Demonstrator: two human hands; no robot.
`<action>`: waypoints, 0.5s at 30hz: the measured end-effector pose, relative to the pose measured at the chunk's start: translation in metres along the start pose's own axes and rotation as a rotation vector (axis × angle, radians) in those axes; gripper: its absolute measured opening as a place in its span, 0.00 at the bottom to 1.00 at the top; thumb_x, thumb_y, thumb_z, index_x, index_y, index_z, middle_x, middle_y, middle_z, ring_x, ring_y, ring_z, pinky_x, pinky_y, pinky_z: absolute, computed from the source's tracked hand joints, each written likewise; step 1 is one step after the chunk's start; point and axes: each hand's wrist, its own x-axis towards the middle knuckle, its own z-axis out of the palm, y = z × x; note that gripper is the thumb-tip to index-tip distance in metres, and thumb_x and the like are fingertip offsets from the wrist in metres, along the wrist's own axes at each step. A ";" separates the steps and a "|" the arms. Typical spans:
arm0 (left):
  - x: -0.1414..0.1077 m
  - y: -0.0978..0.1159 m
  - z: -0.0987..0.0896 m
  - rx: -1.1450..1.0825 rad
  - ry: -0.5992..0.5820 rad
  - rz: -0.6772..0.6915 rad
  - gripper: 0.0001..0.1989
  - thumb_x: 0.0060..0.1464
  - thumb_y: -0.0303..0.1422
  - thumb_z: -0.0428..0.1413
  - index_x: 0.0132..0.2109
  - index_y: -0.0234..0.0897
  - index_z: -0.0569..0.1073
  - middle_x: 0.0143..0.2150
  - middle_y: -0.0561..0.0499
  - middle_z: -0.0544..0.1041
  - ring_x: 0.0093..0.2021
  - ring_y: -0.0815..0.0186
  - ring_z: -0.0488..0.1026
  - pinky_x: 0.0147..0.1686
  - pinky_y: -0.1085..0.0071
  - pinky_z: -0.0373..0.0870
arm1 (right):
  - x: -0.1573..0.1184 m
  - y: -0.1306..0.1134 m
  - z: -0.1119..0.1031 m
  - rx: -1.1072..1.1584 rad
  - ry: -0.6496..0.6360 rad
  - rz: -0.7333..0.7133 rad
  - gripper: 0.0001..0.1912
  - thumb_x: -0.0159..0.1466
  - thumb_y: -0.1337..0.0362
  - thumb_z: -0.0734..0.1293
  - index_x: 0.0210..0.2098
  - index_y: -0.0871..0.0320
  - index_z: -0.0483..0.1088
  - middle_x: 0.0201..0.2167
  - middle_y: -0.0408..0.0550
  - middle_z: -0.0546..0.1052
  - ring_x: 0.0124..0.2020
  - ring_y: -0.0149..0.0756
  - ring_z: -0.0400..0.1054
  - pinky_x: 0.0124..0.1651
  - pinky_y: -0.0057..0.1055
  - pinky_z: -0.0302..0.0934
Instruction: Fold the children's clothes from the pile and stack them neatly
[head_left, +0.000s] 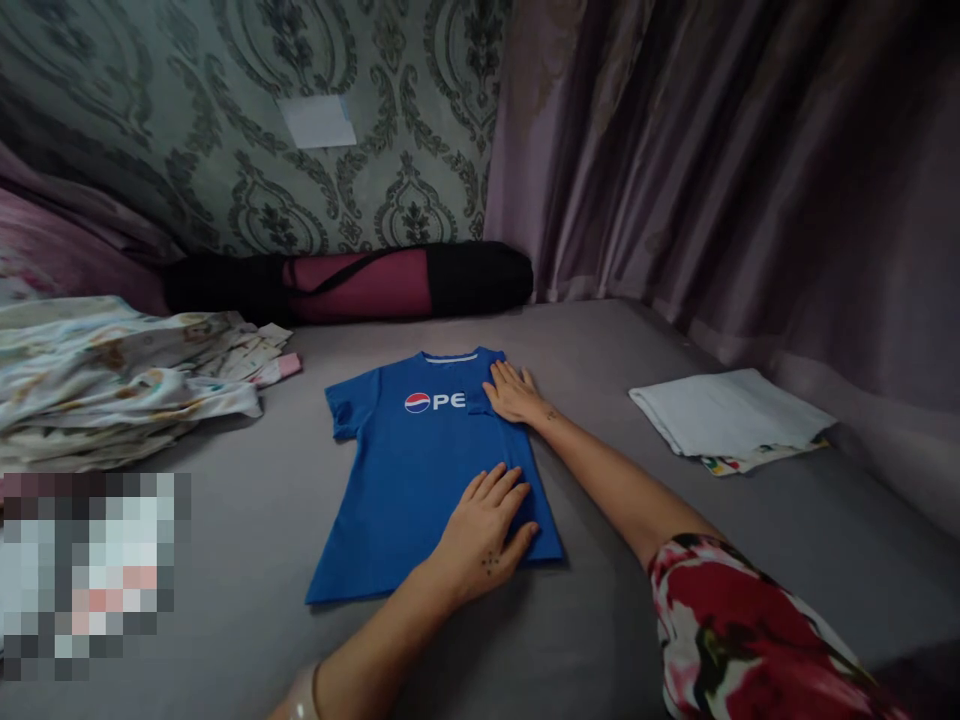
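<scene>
A blue T-shirt (420, 480) lies front side up on the grey bedsheet, its collar pointing away from me. Its left sleeve in view is spread out, while the right sleeve is folded in over the chest and covers part of the printed lettering. My right hand (514, 394) rests flat on that folded sleeve near the shoulder, fingers stretched. Lower down, my left hand (487, 525) lies on the lower right part of the shirt with its fingers spread. Neither hand grips the cloth.
A pile of patterned clothes (135, 380) lies at the left. Folded white cloth (727, 410) sits at the right over a coloured piece. A black and maroon long bag (360, 285) lies along the wall, beside a purple curtain (600, 150). The lower left corner is blurred out.
</scene>
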 end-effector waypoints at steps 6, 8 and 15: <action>0.000 -0.002 0.002 -0.008 0.013 -0.003 0.24 0.64 0.41 0.48 0.63 0.36 0.65 0.68 0.43 0.61 0.70 0.53 0.53 0.66 0.49 0.55 | 0.028 -0.001 0.006 0.018 0.059 0.095 0.34 0.72 0.53 0.44 0.70 0.69 0.45 0.71 0.57 0.46 0.72 0.43 0.38 0.70 0.48 0.33; -0.001 -0.002 0.003 -0.014 0.032 0.001 0.24 0.64 0.41 0.48 0.63 0.37 0.65 0.68 0.43 0.61 0.69 0.53 0.54 0.66 0.49 0.56 | 0.030 0.000 0.008 0.021 0.078 0.093 0.34 0.72 0.53 0.44 0.70 0.69 0.45 0.71 0.56 0.46 0.72 0.43 0.38 0.70 0.48 0.33; -0.008 -0.008 -0.001 -0.036 0.142 -0.059 0.22 0.65 0.42 0.46 0.60 0.36 0.67 0.66 0.40 0.65 0.68 0.52 0.58 0.64 0.50 0.60 | 0.026 -0.011 -0.004 0.016 0.121 -0.003 0.34 0.72 0.54 0.44 0.70 0.70 0.47 0.71 0.56 0.48 0.72 0.43 0.35 0.70 0.48 0.26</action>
